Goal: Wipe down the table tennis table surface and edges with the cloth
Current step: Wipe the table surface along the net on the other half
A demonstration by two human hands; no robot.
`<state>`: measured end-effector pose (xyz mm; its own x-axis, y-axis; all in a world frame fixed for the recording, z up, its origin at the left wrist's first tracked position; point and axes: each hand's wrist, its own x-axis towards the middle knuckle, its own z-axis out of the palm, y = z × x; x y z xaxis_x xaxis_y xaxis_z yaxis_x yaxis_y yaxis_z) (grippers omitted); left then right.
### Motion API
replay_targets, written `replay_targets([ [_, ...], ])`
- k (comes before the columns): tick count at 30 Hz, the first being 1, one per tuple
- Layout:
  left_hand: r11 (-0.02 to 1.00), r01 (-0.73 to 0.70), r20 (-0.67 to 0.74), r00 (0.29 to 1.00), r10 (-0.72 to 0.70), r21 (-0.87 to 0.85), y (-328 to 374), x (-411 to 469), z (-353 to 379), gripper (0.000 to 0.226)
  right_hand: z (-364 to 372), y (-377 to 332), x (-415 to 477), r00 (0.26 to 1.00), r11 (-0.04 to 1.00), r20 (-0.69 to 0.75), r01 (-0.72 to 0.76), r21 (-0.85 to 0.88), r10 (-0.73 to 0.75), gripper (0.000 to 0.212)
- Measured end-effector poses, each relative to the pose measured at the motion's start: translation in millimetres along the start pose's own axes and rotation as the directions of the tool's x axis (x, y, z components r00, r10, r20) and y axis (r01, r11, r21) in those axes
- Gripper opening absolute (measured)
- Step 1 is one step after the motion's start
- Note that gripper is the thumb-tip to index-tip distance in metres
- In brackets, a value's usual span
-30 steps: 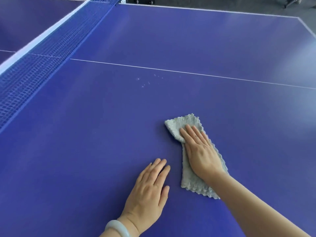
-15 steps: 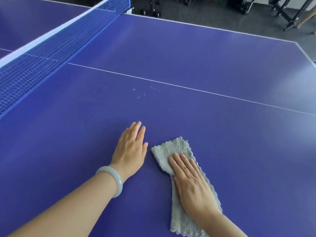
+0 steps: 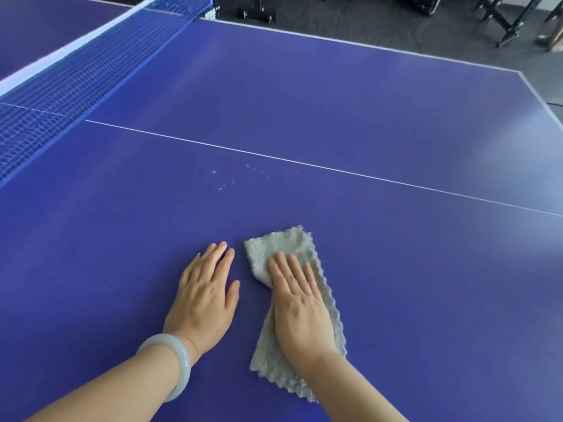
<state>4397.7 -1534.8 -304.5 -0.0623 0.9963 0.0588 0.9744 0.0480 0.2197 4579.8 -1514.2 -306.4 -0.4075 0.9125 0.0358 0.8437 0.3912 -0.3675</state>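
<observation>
Fingers, right point(image 3: 283, 271): straight, close together, flat on top of the cloth point(image 3: 281, 243); released, no curl, no pinch.
Fingers, left point(image 3: 220, 257): straight, slightly spread, flat on the bare table point(image 3: 365, 111); holding nothing, thumb out toward the cloth.
Right hand point(image 3: 300, 312): palm down, presses the cloth onto the surface; forearm enters from near right.
Left hand point(image 3: 204, 296): palm down just left of the cloth, apart from it by a narrow strip of blue; forearm enters from near left.
Cloth: grey, fuzzy, wavy-edged, folded into a long strip; lies flat on the near half of the table, running near-to-far with a slight tilt. Far end sticks out past the right fingertips, near end shows beside the right wrist, middle hidden under the hand.
Table: blue-purple top, white lines along far and right edges; glare patch at right.
Net point(image 3: 79, 77): blue mesh, white top band, upright, far left.
Centre line point(image 3: 335, 171): thin, white, runs rightward from the net, far of both hands.
Specks point(image 3: 233, 179): small white flecks on the surface just near of the centre line, far of the cloth, not touching it.
Bracelet point(image 3: 176, 357): pale smooth ring on the left wrist.
Floor point(image 3: 350, 22): dark, beyond the far edge; black stands point(image 3: 508, 22) far right, detail too small to tell.
</observation>
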Motion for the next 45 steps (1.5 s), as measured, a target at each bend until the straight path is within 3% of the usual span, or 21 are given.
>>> replay_targets([
  [3, 1.000, -0.001, 0.001, 1.000, 0.001, 0.001, 0, 0, 0, 0.065, -28, 61, -25, 0.995, 0.995, 0.046, 0.089, -0.051, -0.087, 0.060],
  [6, 1.000, 0.000, 0.016, 1.000, 0.000, 0.003, 1, 0, 0, 0.067, -66, 151, -68, 0.976, 0.973, -0.076, -0.210, -0.099, 0.203, 0.065],
  [9, 1.000, -0.007, 0.007, 1.000, 0.007, 0.007, 5, 3, 1, 0.064, -94, 215, -80, 0.784, 0.799, -0.228, -0.600, -0.038, 0.578, 0.064],
  [11, 1.000, -0.008, -0.001, 1.000, 0.008, 0.016, 6, 6, 1, 0.063, -98, 226, -56, 0.643, 0.676, -0.277, -0.737, 0.033, 0.714, 0.062],
  [12, 1.000, -0.007, 0.000, 1.000, 0.007, 0.021, 6, 6, 1, 0.063, -94, 222, -41, 0.614, 0.653, -0.280, -0.755, 0.063, 0.738, 0.062],
  [14, 1.000, -0.002, 0.005, 1.000, 0.001, 0.029, 6, 6, 2, 0.064, -79, 195, -18, 0.654, 0.693, -0.266, -0.715, 0.089, 0.708, 0.062],
  [18, 0.999, 0.017, 0.011, 1.000, -0.017, 0.027, 9, 3, 1, 0.065, -33, 104, -30, 0.961, 0.964, -0.087, -0.264, -0.023, 0.261, 0.063],
  [20, 1.000, 0.016, 0.017, 1.000, -0.016, 0.026, 10, 4, 0, 0.066, -36, 109, -44, 0.999, 0.998, -0.015, -0.049, -0.044, 0.048, 0.060],
  [21, 0.999, 0.013, 0.018, 1.000, -0.014, 0.029, 10, 4, 0, 0.066, -46, 125, -46, 1.000, 0.999, -0.001, -0.021, -0.047, 0.021, 0.059],
  [24, 0.999, 0.005, 0.023, 1.000, -0.006, 0.049, 10, 4, 0, 0.065, -75, 182, -44, 0.964, 0.965, -0.076, -0.258, -0.052, 0.254, 0.059],
  [27, 0.999, 0.018, 0.031, 0.999, -0.020, 0.042, 9, 5, 0, 0.066, -81, 199, -13, 0.765, 0.787, -0.208, -0.616, 0.039, 0.609, 0.063],
  [29, 0.999, 0.018, 0.037, 0.999, -0.020, 0.046, 9, 3, 1, 0.065, -66, 170, 12, 0.676, 0.707, -0.228, -0.701, 0.093, 0.701, 0.067],
  [30, 0.999, 0.018, 0.039, 0.999, -0.020, 0.051, 9, 2, 1, 0.065, -56, 149, 21, 0.711, 0.741, -0.228, -0.666, 0.084, 0.666, 0.067],
  [32, 0.998, 0.018, 0.050, 0.999, -0.021, 0.054, 9, 1, 1, 0.064, -29, 100, 28, 0.904, 0.924, -0.201, -0.383, 0.016, 0.378, 0.061],
  [33, 0.999, 0.021, 0.054, 0.998, -0.023, 0.050, 10, 2, 0, 0.063, -20, 81, 25, 0.979, 0.984, -0.106, -0.177, -0.028, 0.173, 0.056],
  [35, 0.998, 0.017, 0.047, 0.999, -0.019, 0.054, 10, 5, -1, 0.062, -23, 80, 29, 0.989, 0.989, 0.020, 0.147, -0.011, -0.147, 0.050],
  [36, 0.998, 0.012, 0.053, 0.998, -0.016, 0.064, 10, 6, -1, 0.062, -30, 94, 39, 0.983, 0.983, 0.020, 0.184, 0.005, -0.184, 0.048],
  [37, 0.997, 0.010, 0.061, 0.998, -0.015, 0.075, 10, 7, -1, 0.062, -35, 110, 52, 0.989, 0.989, -0.001, 0.148, 0.004, -0.148, 0.047],
  [39, 0.996, 0.012, 0.066, 0.998, -0.018, 0.086, 8, 5, 0, 0.062, -43, 140, 87, 0.990, 0.995, -0.101, -0.103, 0.006, 0.103, 0.046],
  [42, 0.996, 0.017, 0.074, 0.997, -0.023, 0.088, 6, 3, 0, 0.061, -47, 142, 153, 0.884, 0.900, -0.174, -0.436, 0.023, 0.433, 0.049],
  [45, 0.996, 0.009, 0.075, 0.997, -0.016, 0.087, 5, 4, -1, 0.061, -35, 98, 199, 0.927, 0.937, -0.139, -0.347, 0.043, 0.350, 0.052],
])
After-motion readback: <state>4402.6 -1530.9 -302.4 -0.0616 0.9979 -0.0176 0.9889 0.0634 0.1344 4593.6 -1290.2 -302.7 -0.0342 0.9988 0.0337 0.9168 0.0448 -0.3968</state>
